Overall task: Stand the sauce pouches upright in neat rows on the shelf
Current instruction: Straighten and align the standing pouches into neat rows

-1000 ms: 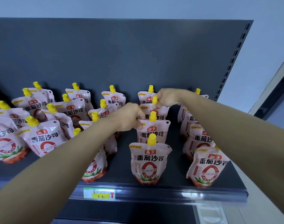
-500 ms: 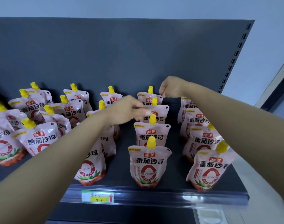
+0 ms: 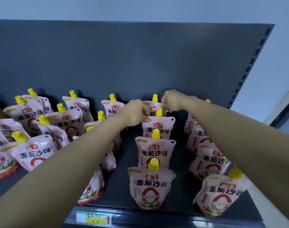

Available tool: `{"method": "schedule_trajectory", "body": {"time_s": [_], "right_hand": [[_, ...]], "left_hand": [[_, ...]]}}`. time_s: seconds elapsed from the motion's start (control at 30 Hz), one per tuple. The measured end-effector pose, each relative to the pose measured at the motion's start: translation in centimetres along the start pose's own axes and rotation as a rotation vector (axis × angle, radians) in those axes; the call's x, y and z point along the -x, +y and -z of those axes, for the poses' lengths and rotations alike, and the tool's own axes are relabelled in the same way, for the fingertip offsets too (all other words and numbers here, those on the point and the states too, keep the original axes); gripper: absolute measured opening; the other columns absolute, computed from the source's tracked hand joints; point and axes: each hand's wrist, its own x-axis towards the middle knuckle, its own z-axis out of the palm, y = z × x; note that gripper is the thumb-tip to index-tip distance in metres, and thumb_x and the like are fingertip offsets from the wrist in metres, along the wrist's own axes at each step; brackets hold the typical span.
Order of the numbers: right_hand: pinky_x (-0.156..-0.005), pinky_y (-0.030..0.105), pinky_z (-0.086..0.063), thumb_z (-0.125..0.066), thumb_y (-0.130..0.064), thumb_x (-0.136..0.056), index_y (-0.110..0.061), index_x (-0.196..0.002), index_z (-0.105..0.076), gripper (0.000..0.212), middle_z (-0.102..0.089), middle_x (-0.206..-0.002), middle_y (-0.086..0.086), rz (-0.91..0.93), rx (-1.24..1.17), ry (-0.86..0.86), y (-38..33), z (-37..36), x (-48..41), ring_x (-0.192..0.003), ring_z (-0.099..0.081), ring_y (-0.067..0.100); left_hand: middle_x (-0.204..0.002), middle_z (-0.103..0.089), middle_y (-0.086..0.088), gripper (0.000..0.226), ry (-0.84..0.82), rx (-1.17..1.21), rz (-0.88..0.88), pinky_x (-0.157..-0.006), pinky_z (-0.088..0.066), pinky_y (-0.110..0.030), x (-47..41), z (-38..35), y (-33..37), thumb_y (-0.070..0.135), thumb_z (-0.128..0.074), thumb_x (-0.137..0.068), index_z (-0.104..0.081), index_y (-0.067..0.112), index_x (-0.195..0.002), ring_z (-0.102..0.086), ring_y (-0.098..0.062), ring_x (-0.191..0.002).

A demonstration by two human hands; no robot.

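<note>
reaching deep across a dark grey store shelf [image 3: 173, 218], two bare arms over files of pink tomato sauce pouches with yellow caps. left hand [image 3: 137, 112] curled, thumb and fingers pinching the upper left corner of the third pouch [image 3: 158, 129] in the centre row. right hand [image 3: 172, 101] curled just behind it, apparently nipping the upper right corner of the rear pouch [image 3: 152, 106], the contact itself hidden by knuckles. hands close together but not touching, each on its own pouch. gripped high at the corners, probably for turning and squaring a soft stand-up pouch from its stiffer top seam, base left planted on the shelf. nearer the camera, second pouch [image 3: 157, 152] and front pouch [image 3: 151, 186] upright, labels facing out, caps lined one behind another: a finished-looking file. right row [image 3: 209, 162] standing too, but its nearest pouch [image 3: 221, 193] tilted and close to the shelf's front edge, judged at some risk of tipping if knocked by a forearm. on the left, a looser crowd of pouches [image 3: 36, 155] leaning at mixed angles and overlapping, judged the larger share of the work left. green-and-yellow price label [image 3: 94, 218] on the front rail. grey back panel [image 3: 124, 63] just behind the rear pouches, a likely stop for squaring the last rank.
</note>
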Motion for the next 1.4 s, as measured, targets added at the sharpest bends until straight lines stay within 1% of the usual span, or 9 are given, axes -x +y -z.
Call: {"method": "schedule_trajectory", "body": {"time_s": [0.23, 0.4, 0.6, 0.77, 0.83, 0.93, 1.07, 1.2, 1.4], "right_hand": [[-0.060, 0.029, -0.036, -0.064, -0.012, -0.084, -0.013, -0.048, -0.035, 0.047, -0.039, -0.051, 0.005, -0.027, 0.016, 0.056, 0.6, 0.2, -0.6, -0.060, -0.042, 0.026], [-0.063, 0.031, -0.040, -0.065, -0.014, -0.086, -0.009, -0.058, -0.048, 0.033, -0.045, -0.059, 0.006, -0.036, 0.009, 0.076, 1.0, 0.1, -0.6, -0.066, -0.045, 0.026], [-0.062, 0.030, -0.038, -0.063, -0.011, -0.086, -0.010, -0.054, -0.043, 0.038, -0.044, -0.058, 0.006, -0.042, -0.011, 0.067, 1.4, 0.0, -0.3, -0.065, -0.045, 0.024], [-0.055, 0.029, -0.036, -0.060, -0.005, -0.086, -0.006, -0.055, -0.046, 0.034, -0.043, -0.058, 0.011, -0.062, -0.013, 0.056, 1.5, -0.1, 0.4, -0.062, -0.045, 0.028], [-0.067, 0.036, -0.052, -0.061, -0.008, -0.087, 0.003, -0.077, -0.066, 0.016, -0.064, -0.080, 0.020, -0.042, -0.008, 0.078, 1.3, 0.4, 1.0, -0.079, -0.061, 0.038], [-0.086, 0.043, -0.054, -0.058, -0.009, -0.088, 0.003, -0.102, -0.068, 0.021, -0.068, -0.109, 0.020, -0.036, 0.010, 0.098, 1.2, 0.7, 2.2, -0.102, -0.063, 0.037], [-0.089, 0.044, -0.054, -0.055, -0.012, -0.087, 0.001, -0.105, -0.067, 0.025, -0.067, -0.111, 0.018, -0.083, 0.033, 0.199, -1.0, 1.7, 8.1, -0.104, -0.062, 0.037], [-0.090, 0.044, -0.053, -0.056, -0.015, -0.088, -0.004, -0.104, -0.069, 0.023, -0.068, -0.111, 0.015, -0.075, 0.010, 0.213, -1.9, 2.2, 9.8, -0.103, -0.062, 0.035], [-0.092, 0.041, -0.053, -0.056, -0.012, -0.089, -0.007, -0.104, -0.071, 0.022, -0.070, -0.108, 0.010, -0.062, -0.070, 0.141, -4.2, 1.5, 13.9, -0.103, -0.063, 0.028]], "left_hand": [[-0.083, -0.068, -0.008, 0.009, -0.011, -0.016, 0.007, -0.069, -0.044, -0.024, -0.4, -0.3, 0.1, 0.009, -0.070, -0.079, -0.073, 0.004, -0.086, -0.058, -0.018, -0.077], [-0.086, -0.071, -0.009, 0.009, -0.021, -0.025, 0.018, -0.068, -0.044, -0.024, -0.3, -0.4, 0.1, 0.010, -0.069, -0.080, -0.073, 0.006, -0.087, -0.060, -0.017, -0.076], [-0.076, -0.066, -0.005, 0.009, -0.014, -0.063, 0.018, -0.073, -0.049, -0.027, -0.3, -0.3, 0.5, 0.008, -0.071, -0.078, -0.073, 0.005, -0.086, -0.059, -0.017, -0.073], [-0.087, -0.070, -0.010, 0.012, -0.018, -0.071, 0.039, -0.072, -0.047, -0.026, -0.2, -0.3, 0.8, 0.010, -0.070, -0.079, -0.073, 0.005, -0.090, -0.059, -0.018, -0.076], [-0.089, -0.071, -0.009, 0.012, -0.029, -0.065, 0.039, -0.071, -0.044, -0.025, 0.1, -0.2, 0.9, 0.010, -0.069, -0.080, -0.073, 0.005, -0.091, -0.058, -0.018, -0.078], [-0.094, -0.070, -0.009, 0.013, -0.032, -0.074, 0.029, -0.072, -0.044, -0.027, 0.8, -0.2, 1.0, 0.010, -0.068, -0.081, -0.072, 0.006, -0.092, -0.060, -0.019, -0.082], [-0.099, -0.069, -0.009, 0.017, 0.016, -0.058, -0.093, -0.081, -0.047, -0.027, 5.3, 1.2, 1.8, 0.008, -0.067, -0.081, -0.069, 0.005, -0.097, -0.062, -0.023, -0.094], [-0.096, -0.068, -0.005, 0.013, 0.085, -0.017, -0.133, -0.077, -0.049, -0.025, 6.7, 2.1, 2.7, 0.010, -0.066, -0.082, -0.068, 0.010, -0.095, -0.062, -0.018, -0.091], [-0.077, -0.071, -0.002, 0.007, -0.114, 0.063, -0.235, -0.066, -0.046, -0.014, 11.4, 3.8, 2.6, 0.012, -0.068, -0.081, -0.072, 0.015, -0.086, -0.061, -0.005, -0.067]]}}
